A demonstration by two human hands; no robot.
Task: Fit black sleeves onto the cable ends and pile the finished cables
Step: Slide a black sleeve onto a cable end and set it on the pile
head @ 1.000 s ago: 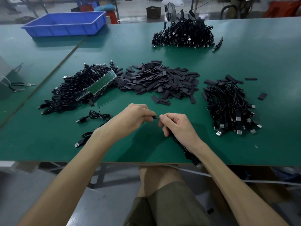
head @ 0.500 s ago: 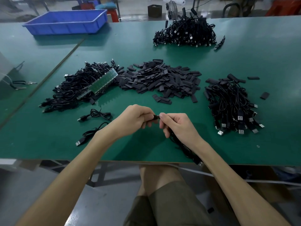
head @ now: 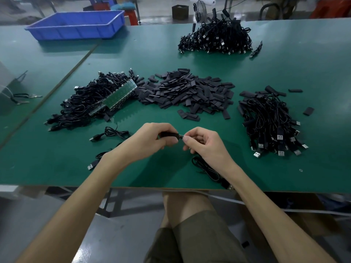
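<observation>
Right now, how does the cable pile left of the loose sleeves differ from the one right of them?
The left cable pile carries green strips; the right cable pile carries none. The left cable pile touches the sleeve heap; the right cable pile lies apart from it. Both are tangled black cables with USB plugs.

Green table [head: 313, 73] carries cable piles [head: 214, 38], sleeves [head: 186, 93], tray [head: 76, 25].
</observation>
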